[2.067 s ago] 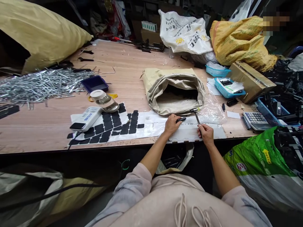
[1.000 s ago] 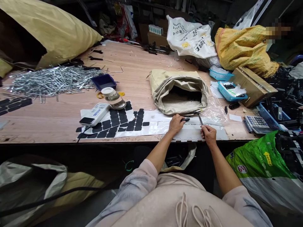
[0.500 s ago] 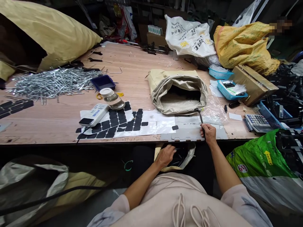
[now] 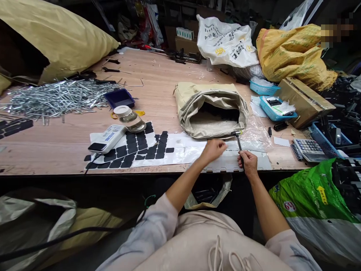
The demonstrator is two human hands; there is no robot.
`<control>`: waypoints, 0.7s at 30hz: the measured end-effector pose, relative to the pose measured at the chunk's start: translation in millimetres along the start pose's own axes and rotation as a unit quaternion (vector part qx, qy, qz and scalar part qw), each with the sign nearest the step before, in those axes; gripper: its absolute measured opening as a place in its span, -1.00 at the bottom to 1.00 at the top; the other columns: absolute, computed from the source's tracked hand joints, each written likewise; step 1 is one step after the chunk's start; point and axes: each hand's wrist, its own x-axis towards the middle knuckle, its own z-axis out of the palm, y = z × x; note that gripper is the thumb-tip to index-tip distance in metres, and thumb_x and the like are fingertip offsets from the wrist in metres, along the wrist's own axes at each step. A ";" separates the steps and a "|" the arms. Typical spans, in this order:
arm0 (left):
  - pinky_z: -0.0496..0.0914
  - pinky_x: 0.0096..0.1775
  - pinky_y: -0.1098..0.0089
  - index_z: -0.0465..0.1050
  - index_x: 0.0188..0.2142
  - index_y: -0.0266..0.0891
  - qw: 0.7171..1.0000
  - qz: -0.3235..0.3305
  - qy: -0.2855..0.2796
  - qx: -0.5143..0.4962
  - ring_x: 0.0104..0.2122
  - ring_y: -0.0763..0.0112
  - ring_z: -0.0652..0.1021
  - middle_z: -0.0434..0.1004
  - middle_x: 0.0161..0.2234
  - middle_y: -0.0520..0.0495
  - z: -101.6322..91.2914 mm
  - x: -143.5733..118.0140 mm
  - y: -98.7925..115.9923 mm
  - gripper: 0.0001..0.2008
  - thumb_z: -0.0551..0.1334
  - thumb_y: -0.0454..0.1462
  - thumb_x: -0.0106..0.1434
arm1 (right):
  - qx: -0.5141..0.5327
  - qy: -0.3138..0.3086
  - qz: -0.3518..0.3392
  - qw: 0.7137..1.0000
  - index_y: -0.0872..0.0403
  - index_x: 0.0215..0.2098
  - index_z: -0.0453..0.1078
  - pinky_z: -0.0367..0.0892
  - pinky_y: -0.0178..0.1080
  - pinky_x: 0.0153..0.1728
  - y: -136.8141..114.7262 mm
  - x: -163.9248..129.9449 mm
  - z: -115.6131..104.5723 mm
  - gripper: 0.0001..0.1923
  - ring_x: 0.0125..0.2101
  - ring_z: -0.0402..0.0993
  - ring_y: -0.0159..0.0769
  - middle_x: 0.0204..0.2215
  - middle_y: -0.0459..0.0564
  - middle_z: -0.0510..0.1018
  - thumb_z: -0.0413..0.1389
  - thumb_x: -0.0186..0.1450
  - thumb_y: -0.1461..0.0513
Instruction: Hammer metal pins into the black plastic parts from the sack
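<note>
My right hand [image 4: 248, 163] grips the dark handle of a small hammer [image 4: 238, 141]. The hammer's head, with a yellowish end, points away from me beside the lower lip of a beige sack [image 4: 184, 122] lying open toward me. Just left of the hammer, my left hand [image 4: 213, 150] is over a pale sheet [image 4: 261, 160] at the table edge. Its fingers are curled and pinched together; what they hold, if anything, is too small to make out. In my lap an open bag [image 4: 225, 188] contains dark pieces.
On the left lie a heap of metal rods [image 4: 56, 98], a blue tray [image 4: 120, 98], a jar [image 4: 131, 119], a white device [image 4: 108, 139] and sheets of black stickers [image 4: 135, 143]. To the right are blue baskets [image 4: 278, 113], a cardboard box [image 4: 307, 101], a calculator [image 4: 308, 149] and a green sack [image 4: 310, 188].
My left hand has come up from the lap bag to the tabletop, near the hammer. The right hand keeps its grip on the hammer in nearly the same place. The view has shifted slightly.
</note>
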 end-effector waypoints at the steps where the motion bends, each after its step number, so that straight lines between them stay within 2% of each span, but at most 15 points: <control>1: 0.41 -0.25 0.35 0.61 -0.13 -0.22 0.998 -0.009 0.060 0.013 -0.31 0.30 0.56 0.61 -0.26 -0.12 -6.1 29.1 2.3 -0.72 0.15 -0.17 0.39 | 0.000 0.001 0.000 1.000 0.14 -0.38 0.53 0.22 -0.40 -0.78 -0.5 -0.4 0.2 -0.64 -0.71 0.29 -0.46 -0.62 -0.12 0.46 0.27 0.15 -0.02; 3: 0.43 -0.08 0.27 0.56 0.00 -0.20 0.983 -0.021 0.168 0.066 -0.12 0.19 0.56 0.57 -0.10 -0.21 -17.8 85.2 -1.3 -0.72 0.16 -0.26 0.39 | -0.001 0.001 0.001 1.000 0.14 -0.37 0.53 0.24 -0.40 -0.78 -1.2 -1.0 0.7 -0.64 -0.71 0.29 -0.46 -0.62 -0.12 0.46 0.27 0.16 -0.02; 4: 0.41 -0.02 0.22 0.53 0.05 -0.20 0.975 -0.040 0.198 0.092 -0.05 0.13 0.55 0.54 -0.04 -0.25 -22.9 110.1 -6.4 -0.70 0.16 -0.28 0.39 | -0.001 0.001 0.002 1.000 0.13 -0.37 0.54 0.24 -0.40 -0.78 -1.4 -1.3 0.8 -0.64 -0.71 0.29 -0.46 -0.62 -0.12 0.46 0.26 0.17 -0.02; 6: 0.39 0.03 0.13 0.50 0.10 -0.20 0.967 -0.083 0.200 0.133 0.02 0.02 0.53 0.51 0.01 -0.31 -31.2 150.5 -20.2 -0.66 0.14 -0.31 0.38 | 0.002 0.001 0.008 1.000 0.13 -0.37 0.54 0.24 -0.40 -0.78 -1.6 -1.6 1.2 -0.64 -0.71 0.30 -0.46 -0.61 -0.12 0.45 0.26 0.18 -0.02; 9: 0.39 0.04 0.09 0.46 0.18 -0.14 0.969 -0.114 0.145 0.165 0.06 -0.02 0.51 0.47 0.09 -0.31 -38.2 187.1 -41.0 -0.55 0.14 -0.39 0.32 | 0.009 0.002 0.018 1.000 0.14 -0.36 0.55 0.23 -0.40 -0.79 -1.6 -1.7 1.7 -0.64 -0.71 0.29 -0.46 -0.61 -0.12 0.45 0.25 0.18 -0.02; 12: 0.34 0.12 0.07 0.45 0.19 -0.08 0.966 -0.076 0.145 0.200 0.20 -0.03 0.39 0.33 0.24 -0.25 -40.2 203.4 -52.8 -0.49 0.14 -0.44 0.29 | 0.011 0.000 0.026 1.000 0.14 -0.36 0.54 0.23 -0.40 -0.79 -1.7 -1.7 1.6 -0.63 -0.71 0.29 -0.45 -0.61 -0.11 0.46 0.25 0.19 -0.03; 16: 0.33 0.13 0.08 0.50 0.11 -0.16 0.956 -0.065 0.142 0.249 0.25 -0.04 0.32 0.29 0.27 -0.28 -39.4 208.2 -53.4 -0.61 0.14 -0.39 0.33 | 0.008 -0.002 0.027 1.000 0.14 -0.35 0.54 0.23 -0.40 -0.78 -2.4 -1.9 0.5 -0.62 -0.71 0.29 -0.45 -0.61 -0.12 0.45 0.24 0.20 -0.04; 19: 0.37 0.05 0.13 0.52 0.06 -0.13 0.954 -0.084 0.120 0.263 0.17 -0.04 0.38 0.40 0.17 -0.26 -39.4 196.4 -48.6 -0.69 0.21 -0.29 0.34 | 0.011 -0.003 0.025 1.000 0.15 -0.36 0.53 0.23 -0.40 -0.78 -3.3 -2.1 0.2 -0.62 -0.71 0.30 -0.46 -0.61 -0.11 0.46 0.24 0.20 -0.03; 21: 0.38 0.01 0.13 0.55 -0.02 -0.14 0.954 -0.072 0.127 0.262 0.09 -0.04 0.43 0.50 0.04 -0.25 -39.9 177.0 -43.9 -0.76 0.26 -0.23 0.34 | 0.016 -0.001 0.023 1.000 0.15 -0.37 0.53 0.22 -0.40 -0.78 -3.7 -1.9 0.2 -0.64 -0.72 0.30 -0.46 -0.61 -0.12 0.46 0.25 0.20 -0.02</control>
